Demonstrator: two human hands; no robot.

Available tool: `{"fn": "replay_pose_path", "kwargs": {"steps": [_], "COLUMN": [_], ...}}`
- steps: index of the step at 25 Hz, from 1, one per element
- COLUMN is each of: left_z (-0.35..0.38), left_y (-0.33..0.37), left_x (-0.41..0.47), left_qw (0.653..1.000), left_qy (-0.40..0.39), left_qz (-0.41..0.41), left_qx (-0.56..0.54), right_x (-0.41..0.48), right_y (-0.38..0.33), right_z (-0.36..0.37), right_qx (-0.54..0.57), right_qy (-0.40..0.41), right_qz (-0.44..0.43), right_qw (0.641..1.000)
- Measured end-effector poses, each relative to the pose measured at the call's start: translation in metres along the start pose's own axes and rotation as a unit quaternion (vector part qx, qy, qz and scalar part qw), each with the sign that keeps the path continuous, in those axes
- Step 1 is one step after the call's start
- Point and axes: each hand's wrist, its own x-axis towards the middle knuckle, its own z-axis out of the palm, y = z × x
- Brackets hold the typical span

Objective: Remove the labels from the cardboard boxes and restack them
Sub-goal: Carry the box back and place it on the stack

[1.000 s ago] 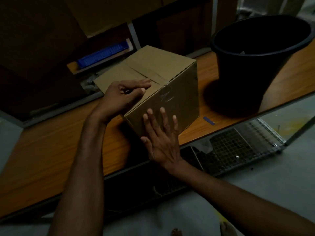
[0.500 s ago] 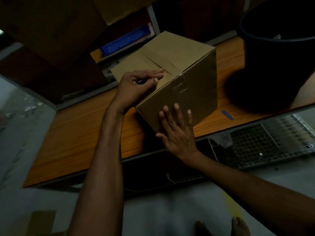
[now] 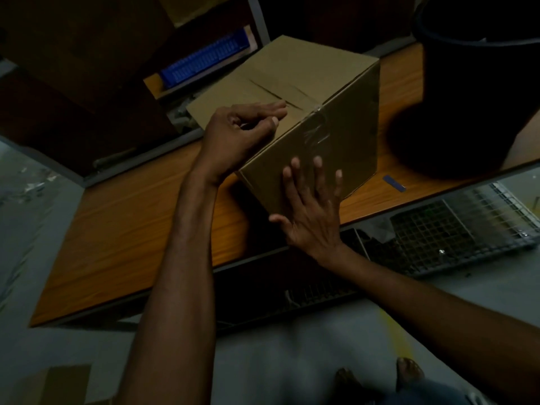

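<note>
The cardboard box (image 3: 292, 92) stood on the wooden desk (image 3: 131, 223), one corner turned toward you, its top flaps closed along a seam and a patch of clear tape (image 3: 317, 128) wrinkled over the near top edge. Your left hand (image 3: 236, 133) lay on the top face at the near left corner, wrist bent over the edge and forearm reaching up from below. Its fingers were curled in, with the thumb tip against the forefinger close to the seam. In that dim light I could not tell whether that grip pinched anything or was merely closed. Your right hand (image 3: 312, 211) was flat against the side of the box that faced you. Its fingers were straight and spread, pointing up, with the thumb held out to the left, and that grip was apart, closed round nothing. A black bucket (image 3: 482, 83) stood on the desk just right of the box, and a small blue strip (image 3: 394, 182) lay between them near the desk's front edge.
</note>
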Motion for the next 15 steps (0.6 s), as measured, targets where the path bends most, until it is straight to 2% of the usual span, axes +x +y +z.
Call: {"fn": "replay_pose_path", "kwargs": {"steps": [2,5,7,11,15], "left_z": [-0.001,0.000,-0.001,-0.002,-0.003], "left_y": [-0.003,-0.003,-0.004,-0.013,-0.012], "left_x": [0.001,-0.001,-0.001,0.004,0.001], "left_qw": [1.000,1.000,1.000,1.000,1.000], "left_qy": [-0.006,-0.007,-0.005,-0.015,-0.010], "left_qz": [0.002,0.006,0.010,0.014,0.007], "left_qx": [-0.006,-0.008,-0.010,-0.009,-0.002], "right_x": [0.023,-0.016,-0.029,0.023,-0.031], "right_y": [-0.015,-0.008,0.000,-0.021,-0.012], "right_z": [-0.007,0.008,0.006,-0.013,0.002], "right_qx": [0.029,-0.013,-0.048,-0.029,-0.068], "right_qy": [0.012,-0.008,-0.010,0.023,-0.024], "right_qz": [0.023,-0.080,-0.110,-0.011,-0.052], "right_qw": [0.999,0.997,0.993,0.999,0.996]}}
